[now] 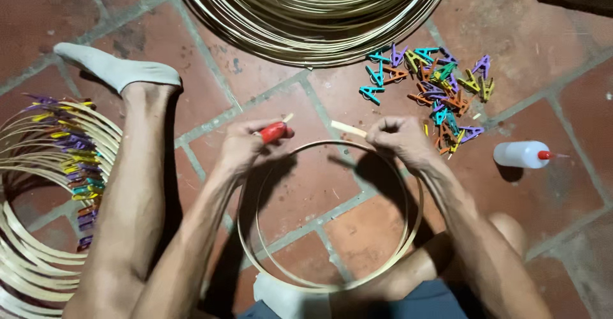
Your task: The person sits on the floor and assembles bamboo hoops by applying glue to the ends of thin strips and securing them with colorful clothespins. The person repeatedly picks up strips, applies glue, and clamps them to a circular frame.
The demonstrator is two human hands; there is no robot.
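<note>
- the floor [549, 57] under you is made of reddish-brown square tiles with pale grey joints; the tiles look worn and dusty, and the light is dim toward the edges.
- you sit on this floor, your bare leg stretched to the left, with a grey sock [118, 68] on the foot.
- between your knees lies a thin bamboo hoop [408, 229], bent into a ring; its two loose ends meet at the top, near your hands.
- your left hand [246, 145] is closed around a red clip [273, 132] at one end of the hoop.
- your right hand [399, 137] is closed on the other end, where a pale strip tip sticks out to the left.
- a heap of coloured clips [434, 86] lies on the tiles just beyond your right hand.
- a white glue bottle [523, 154] with red tip lies on its side at the right.
- a big coil of bamboo strips [313, 12] rests at the top.
- at the left is a stack of finished hoops [38, 166] with clips on them.
</note>
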